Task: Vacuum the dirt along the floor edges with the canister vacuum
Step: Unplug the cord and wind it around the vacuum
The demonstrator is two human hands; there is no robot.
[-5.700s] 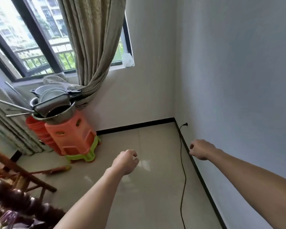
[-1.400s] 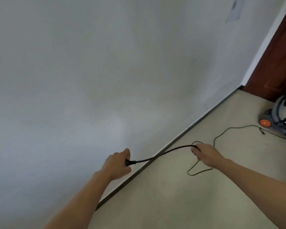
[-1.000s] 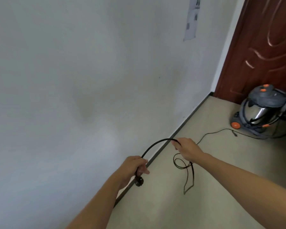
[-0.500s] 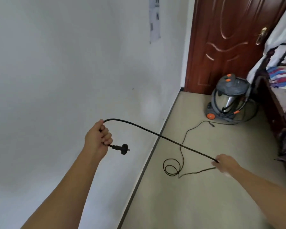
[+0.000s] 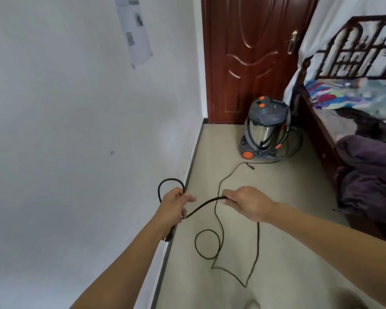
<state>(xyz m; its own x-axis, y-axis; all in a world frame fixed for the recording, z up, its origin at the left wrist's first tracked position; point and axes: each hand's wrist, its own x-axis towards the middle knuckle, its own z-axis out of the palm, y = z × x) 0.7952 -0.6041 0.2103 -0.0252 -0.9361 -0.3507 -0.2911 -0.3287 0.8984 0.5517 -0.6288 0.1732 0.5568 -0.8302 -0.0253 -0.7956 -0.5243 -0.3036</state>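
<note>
a narrow strip of pale floor [image 5: 276, 197] ran between a white wall [image 5: 65, 130] and a dark bed [image 5: 321, 139], with a red-brown door [image 5: 250, 59] at the far end. the vacuum [image 5: 265, 132] stood by that door, near the bed's corner and well apart from the person, with neither hand on it. a black cord [image 5: 201, 207] ran from the floor just in front of it, lay in a loose ring and a kinked bend, then rose to the hands.

the right hand [image 5: 247, 204] had its fingers closed round the cord, knuckles up. the left hand [image 5: 173, 208] had its fingers curled round it too, and a short span sagged between them. a small loop stood up over the left hand, and what looked like the plug [image 5: 169, 236] hung below that wrist, partly hidden.

held so, the slack sat between the hands rather than underfoot — it read as the cord being gathered or fed out so the plug could reach a socket. no socket showed. the dark skirting [image 5: 194, 157] along the wall — the edge to be cleaned — ran just behind the left hand. by this, vacuuming had not begun and the job was at setup.
</note>
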